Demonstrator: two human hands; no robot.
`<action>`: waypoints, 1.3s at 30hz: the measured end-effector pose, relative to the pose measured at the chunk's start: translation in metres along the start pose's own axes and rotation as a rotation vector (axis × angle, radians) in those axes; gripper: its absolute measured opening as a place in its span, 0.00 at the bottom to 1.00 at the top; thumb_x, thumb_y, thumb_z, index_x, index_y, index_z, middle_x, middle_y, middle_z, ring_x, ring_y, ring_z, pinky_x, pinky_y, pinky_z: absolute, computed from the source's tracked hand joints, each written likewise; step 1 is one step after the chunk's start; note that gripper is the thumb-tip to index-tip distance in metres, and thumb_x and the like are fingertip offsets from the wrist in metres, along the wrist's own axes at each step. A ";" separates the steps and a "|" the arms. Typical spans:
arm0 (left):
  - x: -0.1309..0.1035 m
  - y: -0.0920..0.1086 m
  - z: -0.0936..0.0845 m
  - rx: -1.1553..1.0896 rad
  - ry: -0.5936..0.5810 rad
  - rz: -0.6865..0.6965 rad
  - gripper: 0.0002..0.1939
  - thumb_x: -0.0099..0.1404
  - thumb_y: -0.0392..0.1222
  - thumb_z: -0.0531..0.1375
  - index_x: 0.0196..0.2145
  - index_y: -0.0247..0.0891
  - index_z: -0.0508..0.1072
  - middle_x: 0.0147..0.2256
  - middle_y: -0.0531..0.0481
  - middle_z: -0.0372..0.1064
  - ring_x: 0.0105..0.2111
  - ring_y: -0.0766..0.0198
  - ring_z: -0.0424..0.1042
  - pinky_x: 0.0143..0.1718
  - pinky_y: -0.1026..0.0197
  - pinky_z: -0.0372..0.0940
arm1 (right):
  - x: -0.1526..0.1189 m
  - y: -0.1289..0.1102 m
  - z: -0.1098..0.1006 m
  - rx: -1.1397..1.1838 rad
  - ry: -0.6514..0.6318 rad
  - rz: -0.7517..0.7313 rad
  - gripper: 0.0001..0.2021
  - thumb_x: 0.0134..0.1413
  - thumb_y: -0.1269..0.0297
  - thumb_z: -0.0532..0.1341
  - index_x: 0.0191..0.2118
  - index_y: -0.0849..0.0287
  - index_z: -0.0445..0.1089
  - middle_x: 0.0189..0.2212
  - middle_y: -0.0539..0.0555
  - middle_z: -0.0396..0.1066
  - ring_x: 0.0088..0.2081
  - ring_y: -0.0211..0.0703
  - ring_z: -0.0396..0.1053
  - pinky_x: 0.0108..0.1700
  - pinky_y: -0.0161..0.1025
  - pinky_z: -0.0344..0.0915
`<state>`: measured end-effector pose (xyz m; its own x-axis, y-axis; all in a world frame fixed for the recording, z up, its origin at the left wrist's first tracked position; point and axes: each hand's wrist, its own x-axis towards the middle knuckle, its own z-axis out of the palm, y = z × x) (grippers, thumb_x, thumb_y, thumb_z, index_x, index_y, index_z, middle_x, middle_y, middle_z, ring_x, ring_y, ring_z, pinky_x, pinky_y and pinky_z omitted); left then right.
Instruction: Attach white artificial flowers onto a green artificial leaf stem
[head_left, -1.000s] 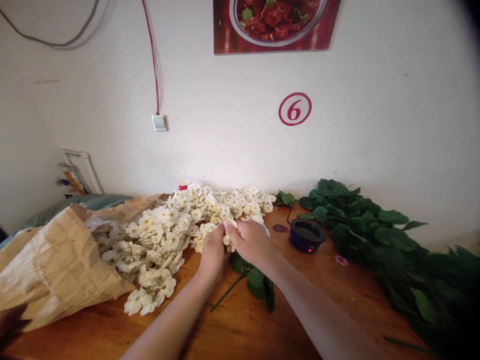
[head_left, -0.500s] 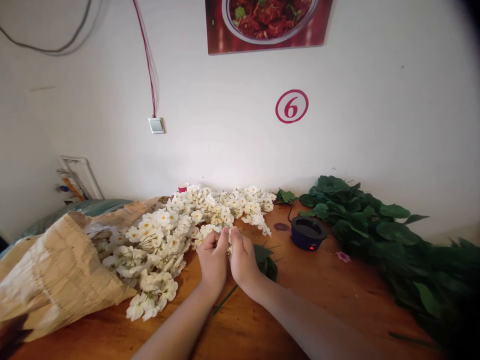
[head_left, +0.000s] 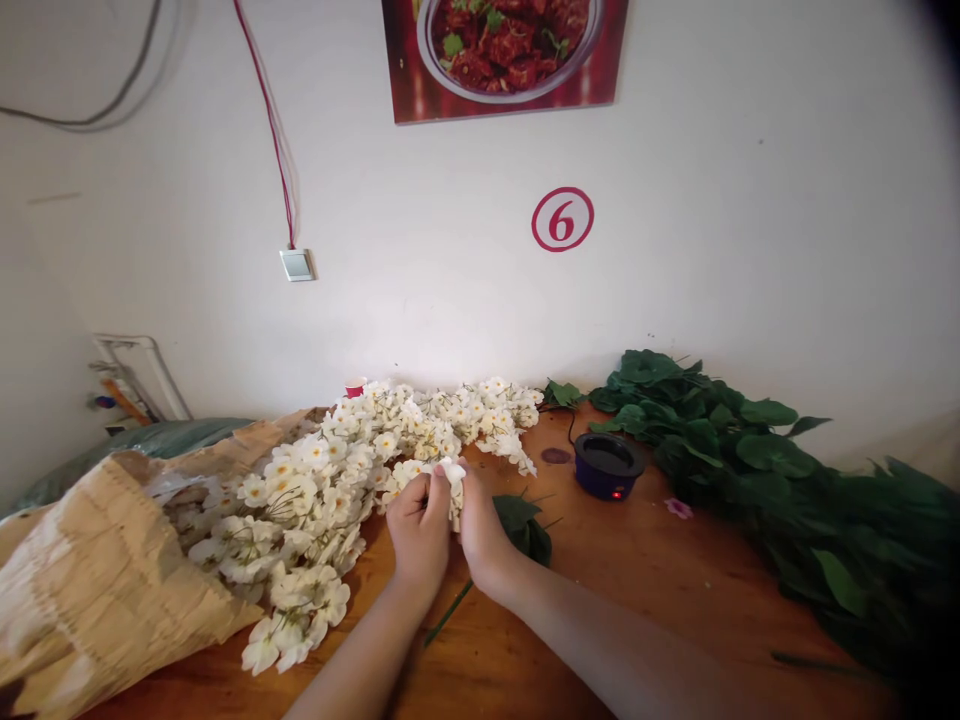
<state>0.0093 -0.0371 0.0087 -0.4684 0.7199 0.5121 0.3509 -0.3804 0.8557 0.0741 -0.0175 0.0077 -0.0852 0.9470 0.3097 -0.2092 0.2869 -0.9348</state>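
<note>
My left hand is closed, its thumb and fingers pinching a white artificial flower. Close beside it, my right hand curls round the other side of the same flower; its fingertips are mostly hidden. White petals show between the two hands. Below and behind my wrists lies a green stem on the table, with dark green leaves just right of my right hand. A large heap of white flowers with yellow centres spreads behind and left of my hands.
On the wooden table stands a small dark blue pot with a red light and a cord. Green artificial leaves pile up at right, near a pink blossom. A torn paper sack lies at left; a red cup stands behind.
My thumbs have moved apart, and a white flower now shows between my hands. The view has shifted slightly; the heaps and pot stay in place.
</note>
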 end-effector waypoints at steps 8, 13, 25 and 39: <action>0.002 0.000 -0.003 0.166 -0.077 0.124 0.24 0.70 0.49 0.49 0.18 0.39 0.54 0.17 0.55 0.50 0.20 0.68 0.51 0.23 0.61 0.47 | 0.006 -0.012 -0.011 -0.128 0.043 -0.104 0.19 0.62 0.55 0.49 0.22 0.56 0.57 0.19 0.47 0.58 0.25 0.39 0.57 0.28 0.36 0.54; 0.009 -0.001 -0.004 0.376 -0.079 0.263 0.24 0.71 0.46 0.47 0.17 0.37 0.60 0.17 0.52 0.60 0.19 0.68 0.56 0.23 0.62 0.47 | 0.011 -0.007 -0.017 -0.493 0.037 -0.254 0.21 0.66 0.56 0.47 0.21 0.57 0.56 0.18 0.48 0.59 0.23 0.38 0.58 0.28 0.38 0.48; 0.004 -0.013 -0.003 0.200 -0.042 0.326 0.23 0.72 0.44 0.47 0.18 0.37 0.60 0.16 0.54 0.59 0.17 0.69 0.57 0.21 0.63 0.50 | 0.004 -0.018 -0.022 -0.585 -0.126 -0.392 0.21 0.68 0.55 0.47 0.24 0.57 0.59 0.20 0.49 0.63 0.24 0.37 0.61 0.29 0.37 0.51; 0.000 -0.016 0.012 -0.429 -0.013 0.004 0.20 0.70 0.55 0.43 0.33 0.40 0.65 0.22 0.54 0.60 0.21 0.65 0.60 0.19 0.63 0.55 | 0.019 -0.050 -0.040 -0.357 -0.075 -0.374 0.22 0.67 0.55 0.47 0.20 0.56 0.49 0.16 0.45 0.49 0.21 0.35 0.50 0.25 0.36 0.46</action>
<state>0.0129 -0.0241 -0.0054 -0.4564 0.7241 0.5171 -0.0178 -0.5885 0.8083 0.1220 -0.0077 0.0531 -0.1407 0.7609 0.6335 0.1053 0.6477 -0.7546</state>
